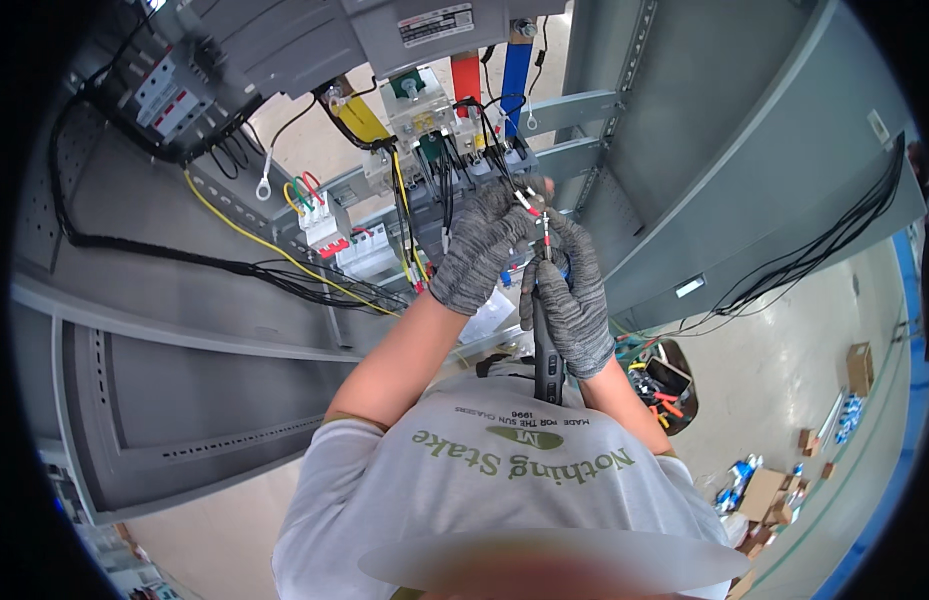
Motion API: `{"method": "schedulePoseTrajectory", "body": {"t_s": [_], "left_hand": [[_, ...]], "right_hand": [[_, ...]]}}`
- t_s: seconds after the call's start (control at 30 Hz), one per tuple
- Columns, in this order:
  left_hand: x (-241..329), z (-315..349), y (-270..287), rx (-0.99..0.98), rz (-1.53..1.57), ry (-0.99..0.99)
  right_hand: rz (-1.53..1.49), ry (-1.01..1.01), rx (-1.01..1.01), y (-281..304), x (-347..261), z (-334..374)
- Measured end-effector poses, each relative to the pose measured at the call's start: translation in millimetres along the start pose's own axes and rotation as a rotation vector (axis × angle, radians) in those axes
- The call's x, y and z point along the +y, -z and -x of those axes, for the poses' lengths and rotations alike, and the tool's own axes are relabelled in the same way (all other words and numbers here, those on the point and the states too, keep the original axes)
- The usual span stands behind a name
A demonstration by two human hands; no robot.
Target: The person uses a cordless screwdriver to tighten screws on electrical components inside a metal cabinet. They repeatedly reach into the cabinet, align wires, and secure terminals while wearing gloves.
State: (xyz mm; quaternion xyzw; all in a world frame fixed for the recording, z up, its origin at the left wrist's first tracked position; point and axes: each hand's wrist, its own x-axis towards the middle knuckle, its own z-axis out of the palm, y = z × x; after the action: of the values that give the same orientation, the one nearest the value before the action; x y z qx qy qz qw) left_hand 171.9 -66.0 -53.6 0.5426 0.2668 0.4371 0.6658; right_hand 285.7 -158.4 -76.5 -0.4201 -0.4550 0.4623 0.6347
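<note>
My left hand (481,245), in a grey knit glove, is closed with its fingertips round thin black wires (499,160) that carry red and white end sleeves (527,203). Just right of it, my gloved right hand (576,305) is wrapped round a dark, slim tool like an electric screwdriver (548,365). The tool's narrow shaft (547,240) points up, its tip close to the sleeved wire ends. Whether tip and wires touch, I cannot tell. Behind my hands is a row of terminals and breakers (464,165) inside a grey cabinet.
Yellow (362,118), red (466,80) and blue (517,85) busbars hang below a large grey breaker (419,35). A small white breaker (326,222) sits left. Cabinet doors flank both sides, the right door (754,190) with a black wire bundle (834,250). A tool bin (674,390) stands at right.
</note>
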Motion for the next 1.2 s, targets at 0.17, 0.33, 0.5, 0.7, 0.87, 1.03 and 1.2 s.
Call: {"method": "schedulePoseTrajectory", "body": {"t_s": [0.17, 0.33, 0.5, 0.7, 0.87, 1.03, 1.2], "left_hand": [[8.5, 7.0, -1.4, 0.225, -0.085, -0.017], [2.8, 18.0, 4.0, 0.517, -0.37, -0.26], [1.1, 24.5, 11.6, 0.548, -0.263, -0.075], [-33.1, -5.8, 17.0, 0.455, -0.156, -0.103], [-43.0, -17.7, 10.7, 0.399, 0.084, -0.282], [-36.4, -17.0, 9.5, 0.457, -0.112, -0.326], [-38.5, -19.2, 11.5, 0.371, -0.132, -0.414]], "right_hand": [[-0.177, -0.112, -0.101, 17.1, -12.8, -3.5], [-0.151, -0.158, -0.185, 26.2, -10.9, -10.6], [-0.234, -0.208, -0.232, 34.8, -7.2, -17.0], [-0.278, -0.376, -0.338, 39.1, -13.7, -26.9], [-0.414, -0.479, -0.397, 46.9, -10.8, -35.1], [-0.414, -0.564, -0.342, 48.2, 0.9, -48.3], [-0.466, -0.6, -0.349, 47.1, 2.6, -55.2]]}}
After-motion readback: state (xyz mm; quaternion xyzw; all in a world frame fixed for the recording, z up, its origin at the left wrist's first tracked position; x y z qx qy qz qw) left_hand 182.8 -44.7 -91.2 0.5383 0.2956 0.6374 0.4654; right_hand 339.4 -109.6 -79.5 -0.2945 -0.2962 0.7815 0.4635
